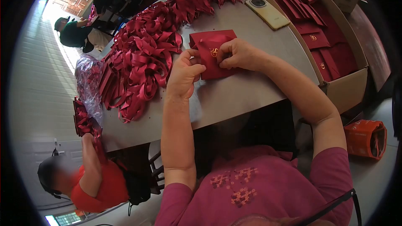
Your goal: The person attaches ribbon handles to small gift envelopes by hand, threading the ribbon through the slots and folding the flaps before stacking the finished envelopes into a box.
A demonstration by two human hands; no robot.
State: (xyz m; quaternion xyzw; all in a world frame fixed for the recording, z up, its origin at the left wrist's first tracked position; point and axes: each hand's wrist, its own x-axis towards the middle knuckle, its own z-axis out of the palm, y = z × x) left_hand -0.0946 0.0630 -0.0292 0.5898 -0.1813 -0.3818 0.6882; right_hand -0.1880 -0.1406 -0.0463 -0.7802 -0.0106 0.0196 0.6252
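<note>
A small dark-red gift bag (218,73) with a gold emblem lies flat on the table in front of me, a red ribbon (213,42) across its upper part. My left hand (184,73) is closed at the bag's left edge, thumb toward the emblem and fingers curled. Over the bag's right side, my right hand (238,55) pinches at its front beside the emblem. Whether ribbon or bag material is between those fingertips is hidden.
A large heap of red ribbons (144,54) covers the table's left and far side. A phone (267,13) lies near the right edge, beside a cardboard box (347,86) of red bags. A co-worker in red (100,184) sits at left; other people are farther back. An orange bag (364,139) stands at right.
</note>
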